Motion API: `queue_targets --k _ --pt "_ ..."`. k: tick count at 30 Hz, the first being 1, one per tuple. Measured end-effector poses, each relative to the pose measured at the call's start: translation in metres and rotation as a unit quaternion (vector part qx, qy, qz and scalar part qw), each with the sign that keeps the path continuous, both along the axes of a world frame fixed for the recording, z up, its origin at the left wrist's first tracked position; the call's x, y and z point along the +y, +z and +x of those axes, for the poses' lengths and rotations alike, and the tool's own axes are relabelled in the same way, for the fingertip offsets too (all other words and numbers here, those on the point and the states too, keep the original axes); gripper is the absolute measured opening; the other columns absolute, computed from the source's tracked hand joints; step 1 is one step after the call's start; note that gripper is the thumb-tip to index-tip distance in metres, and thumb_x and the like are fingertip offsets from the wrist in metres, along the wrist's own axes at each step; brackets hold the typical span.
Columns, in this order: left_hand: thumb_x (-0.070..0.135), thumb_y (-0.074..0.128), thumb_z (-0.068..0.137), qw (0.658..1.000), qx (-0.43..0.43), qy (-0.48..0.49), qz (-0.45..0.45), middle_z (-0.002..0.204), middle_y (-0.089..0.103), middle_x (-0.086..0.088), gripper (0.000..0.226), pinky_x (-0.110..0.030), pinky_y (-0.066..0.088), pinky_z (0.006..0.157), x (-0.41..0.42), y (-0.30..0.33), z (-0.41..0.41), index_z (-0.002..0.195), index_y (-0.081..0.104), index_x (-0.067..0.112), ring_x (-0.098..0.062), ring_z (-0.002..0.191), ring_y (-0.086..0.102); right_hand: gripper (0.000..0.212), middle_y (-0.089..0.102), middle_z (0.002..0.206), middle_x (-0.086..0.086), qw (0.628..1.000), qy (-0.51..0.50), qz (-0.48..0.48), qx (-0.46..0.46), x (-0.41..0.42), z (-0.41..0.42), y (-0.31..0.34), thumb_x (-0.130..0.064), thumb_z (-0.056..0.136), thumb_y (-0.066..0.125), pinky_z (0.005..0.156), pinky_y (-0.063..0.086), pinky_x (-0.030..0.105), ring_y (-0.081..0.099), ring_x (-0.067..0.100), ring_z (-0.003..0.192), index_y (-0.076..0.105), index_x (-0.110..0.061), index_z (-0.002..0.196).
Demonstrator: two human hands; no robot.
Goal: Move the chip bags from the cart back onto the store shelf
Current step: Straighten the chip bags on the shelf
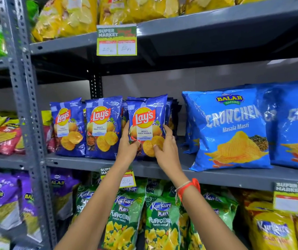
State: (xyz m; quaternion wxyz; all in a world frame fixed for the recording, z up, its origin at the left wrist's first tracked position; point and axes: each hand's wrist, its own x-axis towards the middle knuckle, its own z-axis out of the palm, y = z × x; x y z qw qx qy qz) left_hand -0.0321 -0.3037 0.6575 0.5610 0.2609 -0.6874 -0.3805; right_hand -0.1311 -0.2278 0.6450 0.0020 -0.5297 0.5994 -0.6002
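The left hand (127, 145) and right hand (166, 148) clasp one glossy blue foil Lay's chip bag (146, 123) by its lower corners, fingers curled round the edges, thumbs on its face. The bag stands upright on the grey metal shelf (217, 175), directly at twelve o'clock from both wrists, long axis vertical, beside two matching blue bags (102, 127) at nine o'clock. Both hands sit equally near.

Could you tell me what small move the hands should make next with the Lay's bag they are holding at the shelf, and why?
Probably let go and draw both hands back. The blue Lay's bag already stands upright on the middle shelf, in line with two matching Lay's bags to its left, with the left hand and right hand gripping its lower corners. If it leans, nudge it back first.
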Motion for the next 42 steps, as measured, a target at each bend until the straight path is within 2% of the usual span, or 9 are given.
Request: queue_targets --k 8,13,19,22,25,30,35,38,42 --pt "-0.001 0.047 0.084 0.955 0.186 0.162 -0.163 0.13 0.046 0.001 0.048 -0.01 0.036 0.1 0.039 0.016 -0.004 0.129 0.045 0.017 -0.012 0.123 0.045 0.059 0.044 0.132 0.004 0.982 -0.025 -0.185 0.029 0.051 -0.007 0.041 -0.007 0.083 0.056 0.105 0.042 0.041 0.047 0.02 0.12 0.033 -0.018 0.137" --pt "0.004 0.048 0.082 0.965 0.213 0.025 -0.149 0.111 0.057 0.001 0.034 -0.014 0.046 0.076 0.09 0.039 -0.045 0.11 0.053 0.022 -0.009 0.094 0.058 0.049 0.059 0.118 0.006 0.93 -0.196 -0.309 0.032 0.118 -0.066 0.071 -0.008 0.076 0.058 0.096 0.042 0.031 0.053 0.022 0.109 0.05 -0.016 0.124" --pt "0.014 0.067 0.079 0.978 0.067 -0.178 0.08 0.136 0.043 -0.009 0.07 -0.017 0.043 0.087 0.12 0.033 -0.113 0.137 0.027 0.012 -0.018 0.121 0.047 0.095 0.05 0.129 0.01 0.965 -0.181 -0.095 -0.165 0.132 -0.161 0.052 -0.052 0.051 0.071 0.105 0.04 0.045 0.05 0.025 0.118 0.037 -0.015 0.131" --pt "0.008 0.066 0.079 0.964 0.081 -0.236 0.096 0.136 0.05 -0.007 0.071 -0.025 0.051 0.089 0.123 0.026 -0.127 0.136 0.025 0.016 -0.02 0.116 0.055 0.089 0.06 0.116 0.007 0.967 -0.077 -0.027 -0.24 0.135 -0.178 0.046 -0.052 0.049 0.079 0.087 0.053 0.037 0.061 0.02 0.1 0.044 -0.014 0.121" --pt "0.006 0.064 0.081 0.962 0.076 -0.247 0.082 0.139 0.05 -0.009 0.071 -0.037 0.051 0.097 0.121 0.024 -0.132 0.139 0.024 0.019 -0.022 0.119 0.055 0.043 0.066 0.099 -0.004 0.975 -0.006 -0.013 -0.222 0.137 -0.178 0.037 -0.031 0.074 0.074 0.065 0.052 0.015 0.062 0.006 0.083 0.054 -0.016 0.109" --pt "0.005 0.063 0.08 0.962 0.062 -0.26 0.058 0.138 0.052 -0.005 0.069 -0.039 0.048 0.1 0.095 0.025 -0.127 0.138 0.03 0.025 -0.021 0.12 0.055 0.052 0.065 0.112 -0.002 0.979 0.024 -0.086 -0.184 0.128 -0.17 0.024 -0.016 0.075 0.073 0.07 0.053 0.008 0.063 0.002 0.092 0.05 -0.016 0.123" --pt "0.006 0.059 0.084 0.952 0.039 -0.292 0.086 0.119 0.061 0.01 0.066 -0.027 0.053 0.09 0.073 0.02 -0.124 0.137 0.03 0.031 -0.003 0.101 0.064 0.083 0.06 0.127 0.0 0.986 0.0 -0.061 -0.156 0.121 -0.167 0.021 -0.033 0.064 0.079 0.102 0.047 0.043 0.059 0.015 0.114 0.036 -0.02 0.134" --pt "0.007 0.059 0.083 0.95 0.043 -0.297 0.09 0.115 0.064 0.01 0.066 -0.034 0.05 0.096 0.069 0.017 -0.126 0.138 0.03 0.031 -0.005 0.101 0.065 0.091 0.057 0.131 0.001 0.985 0.005 -0.057 -0.16 0.121 -0.168 0.02 -0.043 0.059 0.079 0.103 0.046 0.047 0.055 0.017 0.119 0.033 -0.024 0.136" --pt "0.007 0.06 0.083 0.951 0.049 -0.294 0.083 0.114 0.065 0.011 0.068 -0.033 0.053 0.092 0.067 0.014 -0.13 0.138 0.03 0.031 -0.006 0.102 0.065 0.075 0.058 0.125 -0.007 0.986 0.017 -0.064 -0.151 0.125 -0.173 0.02 -0.022 0.075 0.074 0.102 0.047 0.041 0.056 0.01 0.112 0.032 -0.024 0.137"
